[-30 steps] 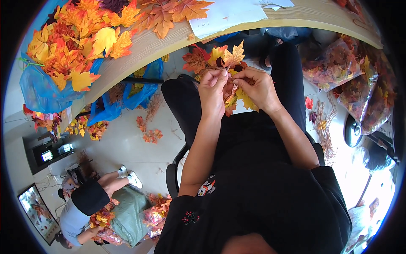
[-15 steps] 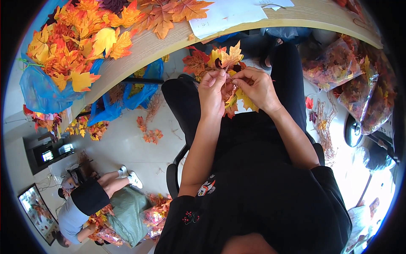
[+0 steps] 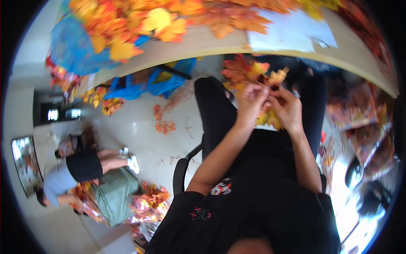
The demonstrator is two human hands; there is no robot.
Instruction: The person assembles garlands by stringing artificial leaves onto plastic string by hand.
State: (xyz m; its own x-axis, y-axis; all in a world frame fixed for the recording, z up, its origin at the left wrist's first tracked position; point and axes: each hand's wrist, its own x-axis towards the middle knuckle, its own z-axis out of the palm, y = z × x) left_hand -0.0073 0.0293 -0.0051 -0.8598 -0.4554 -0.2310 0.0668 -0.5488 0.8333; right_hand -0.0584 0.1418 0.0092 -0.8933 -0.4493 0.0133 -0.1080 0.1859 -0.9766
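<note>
Both hands meet above the lap, just below the table edge [image 3: 198, 44], working one bunch of artificial maple leaves [image 3: 253, 72]. The bunch sits directly at the fingertips and fans up and away from them toward the table; orange and red leaves spread to the left, a yellow leaf tip sticks up on the right, and a yellowish leaf [image 3: 270, 119] hangs down behind the right palm. Long axis of the bunch runs roughly up-down in the head view, stem end down between the two hands. Neither hand is nearer: both are on it.

Left hand [image 3: 250, 99]: fingers curled, tips pinched on the lower part of the bunch. Right hand [image 3: 288, 109]: fingers bent in, tips touching the same spot, knuckles against the left fingers. Frame is motion-blurred, so exact finger grip on the stem can't be told.

Around: a heap of loose orange and yellow leaves [image 3: 144, 21] on the table, white paper sheet [image 3: 292, 36] beside it, blue plastic bag [image 3: 76, 48] at the table's left end, another person [image 3: 84, 173] crouched on the floor well apart to the left
</note>
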